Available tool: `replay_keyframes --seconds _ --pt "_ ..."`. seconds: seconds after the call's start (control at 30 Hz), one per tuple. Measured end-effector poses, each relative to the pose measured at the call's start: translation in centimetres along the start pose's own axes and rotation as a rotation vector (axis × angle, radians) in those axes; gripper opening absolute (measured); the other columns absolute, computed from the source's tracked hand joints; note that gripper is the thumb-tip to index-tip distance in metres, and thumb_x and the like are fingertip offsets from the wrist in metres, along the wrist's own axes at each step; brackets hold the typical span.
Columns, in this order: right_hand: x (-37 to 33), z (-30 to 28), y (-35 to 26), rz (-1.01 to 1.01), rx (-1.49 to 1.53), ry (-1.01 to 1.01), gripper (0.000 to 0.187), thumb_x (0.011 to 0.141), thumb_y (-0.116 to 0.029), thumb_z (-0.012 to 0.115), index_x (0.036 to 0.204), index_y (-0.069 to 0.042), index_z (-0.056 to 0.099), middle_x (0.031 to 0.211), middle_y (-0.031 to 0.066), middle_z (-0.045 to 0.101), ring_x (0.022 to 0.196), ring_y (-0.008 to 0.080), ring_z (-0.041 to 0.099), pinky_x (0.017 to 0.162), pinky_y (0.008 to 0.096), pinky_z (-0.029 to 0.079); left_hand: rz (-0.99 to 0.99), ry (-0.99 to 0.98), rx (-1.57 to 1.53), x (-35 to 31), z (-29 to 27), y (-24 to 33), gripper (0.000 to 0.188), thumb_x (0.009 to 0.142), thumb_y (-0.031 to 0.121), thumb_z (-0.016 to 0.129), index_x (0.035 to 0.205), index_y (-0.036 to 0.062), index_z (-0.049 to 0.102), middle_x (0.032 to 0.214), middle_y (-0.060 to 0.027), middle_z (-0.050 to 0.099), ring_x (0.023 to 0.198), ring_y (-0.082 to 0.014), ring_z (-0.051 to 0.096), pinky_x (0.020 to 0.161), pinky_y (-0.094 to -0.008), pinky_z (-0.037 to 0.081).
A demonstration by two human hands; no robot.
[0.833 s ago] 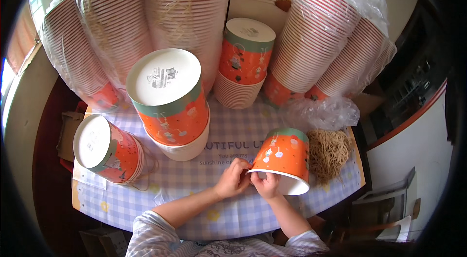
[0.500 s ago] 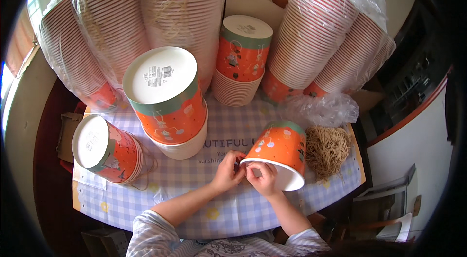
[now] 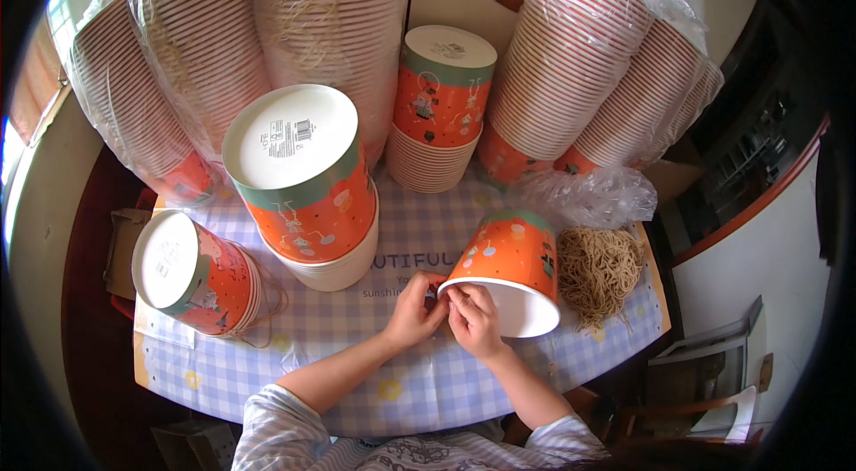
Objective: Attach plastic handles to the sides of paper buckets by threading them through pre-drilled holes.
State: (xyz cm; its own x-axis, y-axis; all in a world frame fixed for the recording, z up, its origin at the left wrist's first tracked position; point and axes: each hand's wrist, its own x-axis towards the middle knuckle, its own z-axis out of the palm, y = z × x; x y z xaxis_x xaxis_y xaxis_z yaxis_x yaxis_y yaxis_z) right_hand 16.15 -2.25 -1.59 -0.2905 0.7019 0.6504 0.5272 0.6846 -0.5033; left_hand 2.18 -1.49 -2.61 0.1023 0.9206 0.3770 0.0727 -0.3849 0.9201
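An orange paper bucket [image 3: 510,254] with a green base band lies tilted at the right of the table, its white mouth toward me. My left hand [image 3: 417,307] is closed at the left of its rim, fingers pinching the edge from outside. Beside it, my right hand [image 3: 473,319] has its fingers bunched together just inside the rim. Whatever lies between the right fingertips is hidden. Right of the bucket is a heap of thin beige cord [image 3: 599,276].
Upside-down bucket stacks stand at centre left [image 3: 303,194], far middle [image 3: 437,114] and near left [image 3: 198,270], the last with cord beside it. Tall plastic-wrapped stacks [image 3: 571,52] line the back. Crumpled clear plastic [image 3: 593,194] lies behind the cord on the checked tablecloth [image 3: 357,391].
The bucket has tipped slightly, its mouth turning a little upward. My right hand has shifted slightly left and up, closer to my left hand at the rim.
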Motion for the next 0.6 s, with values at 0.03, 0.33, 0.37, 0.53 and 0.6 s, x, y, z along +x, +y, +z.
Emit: replay_keyframes --seconds 0.03,0.33,0.37,0.53,0.6 --pt "0.12 -0.03 -0.08 -0.015 0.01 -0.003 0.034 0.073 0.003 0.057 0.107 -0.001 0.059 0.1 0.0128 0.056 0.088 0.0308 0.056 0.075 0.0376 0.047 0.002 0.002 -0.002 0.01 -0.01 -0.04 0.025 0.078 0.001 0.059 0.101 0.002 0.049 0.091 -0.01 0.052 0.075 -0.0173 0.056 0.058 -0.0256 0.049" --pt "0.72 -0.3 -0.37 0.002 0.087 -0.017 0.028 0.072 0.005 0.057 0.098 -0.001 0.063 0.097 0.0087 0.06 0.088 0.027 0.057 0.076 0.0348 0.046 -0.024 0.01 -0.013 0.02 -0.09 -0.38 0.03 0.076 -0.001 0.06 0.103 0.0016 0.048 0.092 -0.0109 0.052 0.078 -0.0193 0.056 0.06 -0.027 0.049" --pt "0.76 -0.38 -0.39 0.003 0.085 -0.017 0.028 0.072 0.005 0.057 0.098 -0.001 0.063 0.097 0.0087 0.06 0.088 0.027 0.057 0.076 0.0348 0.046 -0.015 0.008 0.008 0.1 -0.13 -0.44 0.032 0.075 -0.001 0.06 0.104 0.0016 0.048 0.093 -0.0111 0.052 0.078 -0.02 0.056 0.06 -0.0275 0.05" --pt "0.77 -0.4 -0.42 -0.065 0.072 -0.048 0.025 0.069 0.004 0.06 0.091 -0.005 0.065 0.094 0.0056 0.061 0.086 0.0247 0.057 0.074 0.0349 0.046 0.039 0.049 0.151 0.59 -0.14 -0.71 0.032 0.073 -0.002 0.062 0.102 0.0016 0.05 0.089 -0.0109 0.053 0.077 -0.0208 0.057 0.06 -0.0278 0.049" --pt "0.76 -0.43 -0.46 -0.079 0.046 -0.032 0.023 0.068 0.003 0.062 0.089 -0.007 0.064 0.092 0.0042 0.061 0.084 0.0231 0.057 0.074 0.0343 0.046 0.051 0.073 0.174 0.64 -0.03 -0.9 0.03 0.073 -0.002 0.062 0.101 0.0016 0.052 0.087 -0.0108 0.053 0.075 -0.0204 0.057 0.059 -0.0276 0.049"
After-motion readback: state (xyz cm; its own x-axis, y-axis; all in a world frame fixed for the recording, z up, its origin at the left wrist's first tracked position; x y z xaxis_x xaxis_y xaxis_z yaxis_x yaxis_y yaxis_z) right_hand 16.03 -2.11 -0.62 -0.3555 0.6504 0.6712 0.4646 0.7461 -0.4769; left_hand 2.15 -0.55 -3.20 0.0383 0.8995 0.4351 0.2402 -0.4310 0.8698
